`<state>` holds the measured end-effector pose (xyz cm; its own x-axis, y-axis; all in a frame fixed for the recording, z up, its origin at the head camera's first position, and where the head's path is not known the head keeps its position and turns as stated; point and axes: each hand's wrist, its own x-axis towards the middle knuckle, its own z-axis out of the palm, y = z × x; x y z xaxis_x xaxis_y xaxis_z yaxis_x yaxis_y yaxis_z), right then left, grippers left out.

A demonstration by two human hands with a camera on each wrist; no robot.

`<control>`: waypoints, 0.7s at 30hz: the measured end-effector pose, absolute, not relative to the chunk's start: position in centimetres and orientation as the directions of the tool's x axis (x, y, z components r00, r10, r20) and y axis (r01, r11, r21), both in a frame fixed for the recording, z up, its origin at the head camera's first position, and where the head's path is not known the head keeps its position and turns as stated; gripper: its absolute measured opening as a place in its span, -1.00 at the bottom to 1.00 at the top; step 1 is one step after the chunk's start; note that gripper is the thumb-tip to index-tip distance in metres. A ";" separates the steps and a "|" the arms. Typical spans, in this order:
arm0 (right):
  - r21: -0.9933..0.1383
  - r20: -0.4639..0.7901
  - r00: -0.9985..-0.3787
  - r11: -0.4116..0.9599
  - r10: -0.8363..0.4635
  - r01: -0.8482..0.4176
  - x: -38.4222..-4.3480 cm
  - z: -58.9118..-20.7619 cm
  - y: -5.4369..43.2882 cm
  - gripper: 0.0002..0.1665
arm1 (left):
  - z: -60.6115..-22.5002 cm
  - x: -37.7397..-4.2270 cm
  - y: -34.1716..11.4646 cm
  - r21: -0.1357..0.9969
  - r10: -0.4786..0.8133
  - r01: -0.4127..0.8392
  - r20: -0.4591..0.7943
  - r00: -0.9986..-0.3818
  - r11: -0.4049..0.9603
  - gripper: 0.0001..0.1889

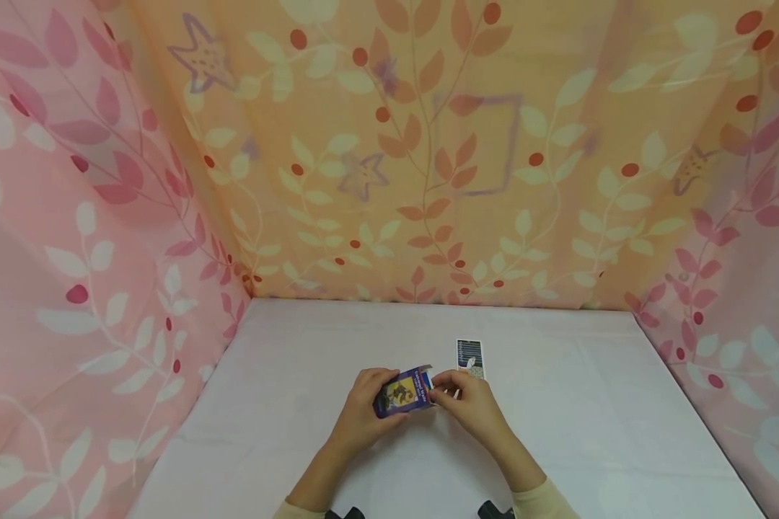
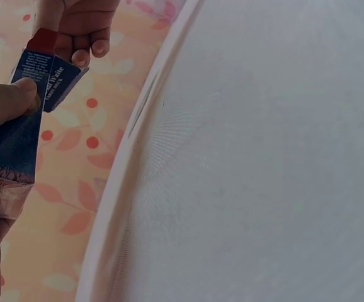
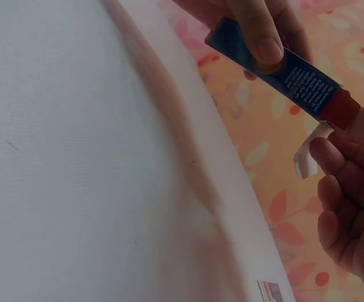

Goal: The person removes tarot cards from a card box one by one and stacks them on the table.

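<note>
My left hand [image 1: 362, 412] holds a blue tarot card box [image 1: 399, 393] tilted above the table, its thumb lying along the narrow side in the left wrist view. "Waite" and "Tarot Deck" are printed near the box's right end, which stands open. At that end, thumb and forefinger of my right hand [image 1: 475, 405] pinch the box's edge; whether a card is between them is hidden. A red flap [image 3: 341, 111] and a pale flap [image 3: 305, 157] stick out there in the right wrist view. Behind the right hand, a picture card [image 1: 470, 355] lies flat.
A white cloth covers the table [image 1: 285, 346]. Floral curtains [image 1: 337, 238] hang at the back and on both sides. Dark wrist-camera parts [image 1: 493, 509] show at the bottom edge near the sleeves [image 1: 542, 502].
</note>
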<state>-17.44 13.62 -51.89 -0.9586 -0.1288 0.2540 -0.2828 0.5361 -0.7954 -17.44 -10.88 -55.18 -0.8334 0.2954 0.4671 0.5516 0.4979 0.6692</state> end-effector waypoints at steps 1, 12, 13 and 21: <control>-0.797 0.248 -0.960 0.536 -0.129 -0.278 -17.4 -51.9 13.7 -0.83 | -55.2 -17.4 -10.9 0.670 0.295 0.547 0.462 -0.837 0.503 -0.19; -0.820 0.234 -0.965 0.509 -0.120 -0.263 -17.4 -51.2 13.9 -0.81 | -55.2 -17.5 -11.0 0.657 0.302 0.558 0.471 -0.829 0.508 -0.22; -0.821 0.227 -0.966 0.511 -0.120 -0.256 -17.4 -51.1 13.9 -0.82 | -55.2 -17.5 -11.0 0.656 0.300 0.556 0.471 -0.830 0.510 -0.22; -0.833 0.191 -0.975 0.507 -0.111 -0.221 -17.3 -50.5 14.1 -0.84 | -55.2 -17.6 -11.1 0.689 0.295 0.526 0.435 -0.850 0.499 -0.20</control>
<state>-17.27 14.08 -50.54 -0.9754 -0.1108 0.1908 -0.2206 0.5066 -0.8335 -17.57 -11.08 -55.19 -0.8504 0.2954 0.4354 0.5260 0.4991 0.6886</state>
